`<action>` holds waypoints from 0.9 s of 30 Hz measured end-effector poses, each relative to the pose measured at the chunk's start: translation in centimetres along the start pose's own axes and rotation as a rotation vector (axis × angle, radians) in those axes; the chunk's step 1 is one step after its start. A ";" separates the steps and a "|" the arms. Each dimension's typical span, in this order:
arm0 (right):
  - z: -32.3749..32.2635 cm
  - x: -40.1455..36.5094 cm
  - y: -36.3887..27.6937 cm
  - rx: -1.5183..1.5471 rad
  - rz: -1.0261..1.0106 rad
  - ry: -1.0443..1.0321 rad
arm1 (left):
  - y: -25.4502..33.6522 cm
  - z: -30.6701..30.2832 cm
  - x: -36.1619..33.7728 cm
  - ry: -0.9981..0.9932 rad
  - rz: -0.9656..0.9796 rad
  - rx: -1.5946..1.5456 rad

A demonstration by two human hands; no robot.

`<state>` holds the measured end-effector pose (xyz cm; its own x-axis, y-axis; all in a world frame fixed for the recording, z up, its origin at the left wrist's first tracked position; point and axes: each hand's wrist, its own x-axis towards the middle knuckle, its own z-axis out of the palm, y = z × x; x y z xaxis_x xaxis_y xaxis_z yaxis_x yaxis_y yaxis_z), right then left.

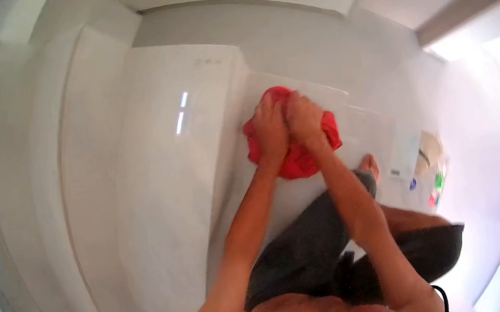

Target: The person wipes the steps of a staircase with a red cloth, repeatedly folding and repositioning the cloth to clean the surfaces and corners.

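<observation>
A crumpled red cloth [299, 164] lies bunched on the white step in the middle of the head view. My left hand [270, 127] is closed on its left part, fingers pointing away from me. Close beside it, my right hand [305, 119] grips the cloth's right part. Folds of red fabric stick out around both hands. My hands cover the middle of the cloth, and the fingertips are partly blurred.
White stair treads [154, 139] rise to the left. My bent legs in dark shorts [297, 240] and a bare foot [370, 165] are just below the cloth. Farther right stand a beige object [429, 149] and small items with green and red parts [439, 180].
</observation>
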<state>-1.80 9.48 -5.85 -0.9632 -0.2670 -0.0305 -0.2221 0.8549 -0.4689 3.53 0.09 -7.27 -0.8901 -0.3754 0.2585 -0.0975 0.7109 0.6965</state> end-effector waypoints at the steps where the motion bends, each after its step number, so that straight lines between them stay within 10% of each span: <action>1: 0.0 -2.0 -0.4 -0.099 0.069 -0.060 | -0.3 -0.9 -1.8 -0.058 0.098 0.090; 7: 2.5 -11.8 -3.5 -0.027 -0.047 -0.013 | -0.6 -7.4 -12.5 -0.149 0.090 0.264; 13: 3.3 -8.2 -2.4 0.059 -0.255 0.066 | 0.5 -6.3 -9.2 -0.077 0.055 0.163; 22: 0.4 0.0 0.0 0.114 -0.003 -0.008 | 0.1 -0.3 0.5 -0.111 -0.077 -0.109; 27: -1.7 -5.8 1.3 0.244 0.163 -0.064 | -1.0 -0.2 -1.4 -0.236 0.281 0.109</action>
<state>3.19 12.88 -4.76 -0.9699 -0.1695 -0.1747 -0.0152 0.7585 -0.6515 5.02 -0.25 -8.21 -0.9657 -0.0190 0.2591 0.1292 0.8302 0.5423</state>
